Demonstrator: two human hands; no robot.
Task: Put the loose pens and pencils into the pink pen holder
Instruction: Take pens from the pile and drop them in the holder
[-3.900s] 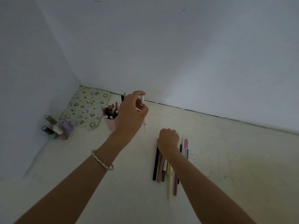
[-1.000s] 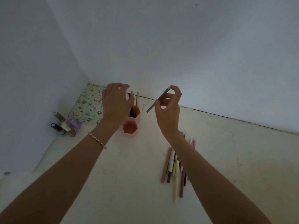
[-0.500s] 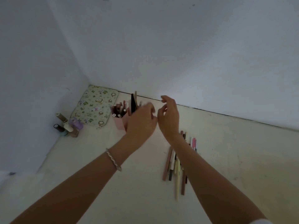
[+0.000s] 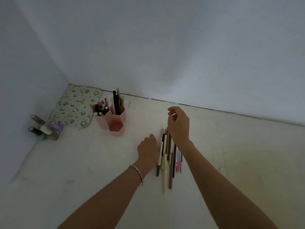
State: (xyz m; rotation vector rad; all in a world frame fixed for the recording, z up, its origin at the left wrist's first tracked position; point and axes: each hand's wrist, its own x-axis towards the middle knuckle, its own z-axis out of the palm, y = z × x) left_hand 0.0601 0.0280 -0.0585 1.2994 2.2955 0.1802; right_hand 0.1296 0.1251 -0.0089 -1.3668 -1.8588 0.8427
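1. Cream surface (image 4: 231,162) fills the lower view and meets pale walls at a corner.
2. Patterned mat (image 4: 74,106) lies flat in that corner.
3. Loose pens and pencils (image 4: 165,162) lie side by side in a row near the middle, between the two hands.
4. Pink pen holder (image 4: 115,119) — a cluster of hexagonal tubes — stands upright just beside the mat, well apart from the row. Two tubes hold pens; the nearest looks empty.
5. Right hand (image 4: 178,124) hovers over the row's far end, fingers loosely curled, holding nothing.
6. Left hand (image 4: 147,150) sits at the row's left edge with its fingers bent under and hidden — I cannot tell whether they grip a pen.
7. Small bottles (image 4: 44,128) cluster by the left wall.
8. Braided bracelet (image 4: 138,172) circles the left wrist.
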